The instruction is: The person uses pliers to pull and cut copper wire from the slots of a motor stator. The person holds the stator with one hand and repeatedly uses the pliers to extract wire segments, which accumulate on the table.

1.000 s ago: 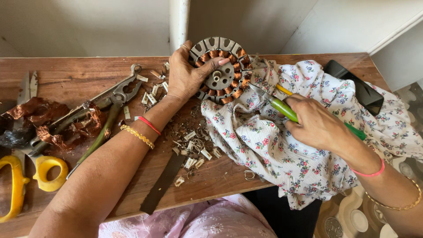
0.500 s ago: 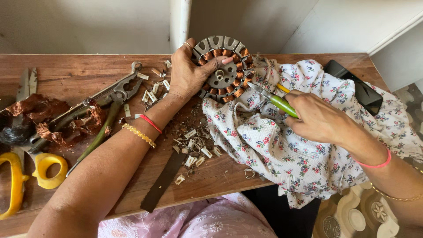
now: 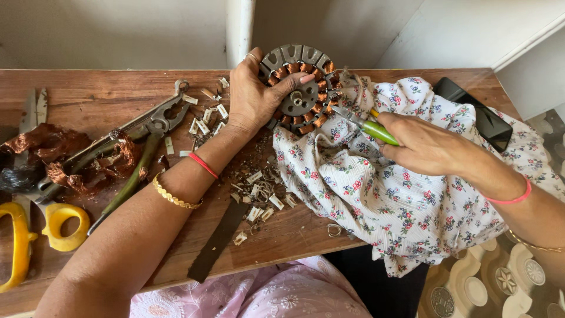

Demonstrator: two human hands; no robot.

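Fingers of the left hand (image 3: pixel 254 97) are clamping the copper-wound stator (image 3: pixel 301 88) upright at the table's (image 3: pixel 106 100) far edge, so the right hand (image 3: pixel 425 144), closed around green-handled pliers (image 3: pixel 365 125), is best levering gently against that grip.

**Where everything sits on the bench**

The stator (image 3: pixel 300 88) stands at the table's (image 3: pixel 106 100) far edge, the cloth (image 3: pixel 388 200) right of it, the phone (image 3: pixel 479 115) on the cloth. Pliers (image 3: pixel 147 135) lie left; the scissors (image 3: pixel 35 229) farther left.
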